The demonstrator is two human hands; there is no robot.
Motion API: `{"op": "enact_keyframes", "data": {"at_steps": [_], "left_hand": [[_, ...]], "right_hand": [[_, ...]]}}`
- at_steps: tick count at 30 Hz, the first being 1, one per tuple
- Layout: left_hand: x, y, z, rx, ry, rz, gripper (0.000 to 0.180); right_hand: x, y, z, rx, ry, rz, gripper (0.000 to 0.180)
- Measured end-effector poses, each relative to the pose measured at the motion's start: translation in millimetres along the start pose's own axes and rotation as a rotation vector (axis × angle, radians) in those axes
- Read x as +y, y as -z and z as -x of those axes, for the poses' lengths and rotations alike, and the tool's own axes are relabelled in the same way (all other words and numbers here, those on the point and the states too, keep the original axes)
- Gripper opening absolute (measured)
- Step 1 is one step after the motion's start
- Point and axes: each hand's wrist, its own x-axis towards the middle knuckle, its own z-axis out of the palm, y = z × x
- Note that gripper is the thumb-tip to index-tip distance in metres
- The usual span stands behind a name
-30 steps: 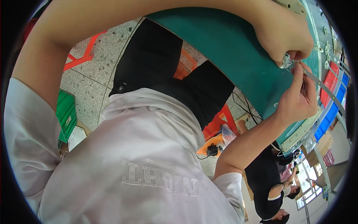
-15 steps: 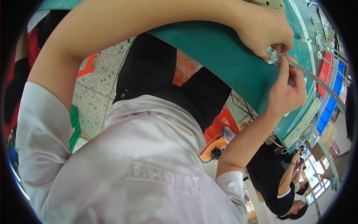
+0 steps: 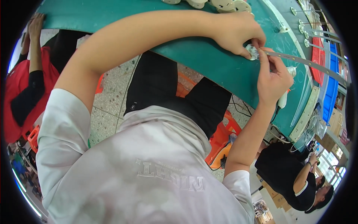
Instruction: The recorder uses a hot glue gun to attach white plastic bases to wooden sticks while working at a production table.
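Over the green table [image 3: 209, 63], my left hand [image 3: 240, 35] is closed on a small white part with a crumpled, clear-looking surface [image 3: 252, 52]. My right hand [image 3: 275, 78] pinches the end of a long grey LED strip [image 3: 302, 61] right beside that part. The strip runs off to the right, dotted with small yellowish LEDs. Fingertips of both hands almost meet, so whether strip and part are joined is hidden. Just beyond the right wrist lies a white-handled tool [image 3: 283, 100] with a dark cable; its kind cannot be made out.
Several round cream pieces [image 3: 223, 4] sit at the table's far side. Right of the table are a red basket [image 3: 317, 61], a blue tray [image 3: 331, 87] and more strips with white round ends [image 3: 301, 26]. People work at left, in red [image 3: 26, 89], and at right, in black [image 3: 279, 168].
The view has shifted, so both hands appear farther left and higher. Each keeps its hold. More of the white-handled tool and the cream pieces shows now.
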Motion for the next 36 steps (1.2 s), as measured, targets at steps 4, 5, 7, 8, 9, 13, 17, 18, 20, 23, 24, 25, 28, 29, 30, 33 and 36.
{"op": "enact_keyframes", "data": {"at_steps": [4,5,7,8,9,13,17,18,20,23,24,25,28,29,30,33,36], "left_hand": [[9,8,3,-0.003,0.038,0.002,0.036],[6,9,5,0.002,0.024,0.013,0.035],[6,8,6,0.011,0.019,0.046,0.035],[10,11,10,0.016,0.007,0.036,0.035],[12,13,11,0.008,0.036,0.03,0.034],[13,13,9,-0.033,0.083,0.05,0.034],[12,11,8,-0.031,0.07,0.104,0.032],[13,12,6,-0.04,0.074,0.109,0.032],[11,8,7,-0.022,0.061,0.102,0.032],[9,10,10,-0.002,0.062,0.08,0.032],[9,11,9,-0.011,0.06,0.066,0.032],[8,10,9,-0.006,0.076,0.068,0.032],[9,8,6,-0.03,0.054,0.055,0.032],[9,8,7,-0.034,0.056,0.064,0.032],[8,8,8,-0.02,0.064,0.079,0.031],[8,8,10,-0.006,0.07,0.068,0.03],[9,7,10,0.006,0.059,0.051,0.03]], "right_hand": [[0,12,3,-0.037,-0.005,0.045,0.018],[-4,20,5,-0.039,0.011,0.062,0.024],[-14,52,15,0.102,-0.027,0.004,0.028],[-14,78,18,0.118,-0.135,0.07,0.032],[-11,99,18,0.141,-0.246,0.143,0.036],[24,121,22,-0.225,-0.108,0.754,0.047],[45,111,21,-0.315,-0.279,0.741,0.051],[51,113,21,-0.312,-0.293,0.749,0.051],[77,124,31,-0.222,-0.207,0.662,0.05],[52,129,57,0.107,-0.696,-0.346,0.045],[44,129,66,0.128,-0.641,-0.575,0.049],[35,124,75,0.111,-0.647,-0.578,0.049],[-7,92,94,0.186,-0.591,-0.91,0.038],[-21,79,95,0.154,-0.683,-0.646,0.031],[-32,68,95,0.112,-0.76,-0.383,0.025],[-55,52,88,-0.101,-0.662,-0.355,0.014],[-53,48,84,-0.096,-0.726,-0.346,0.012]]}}
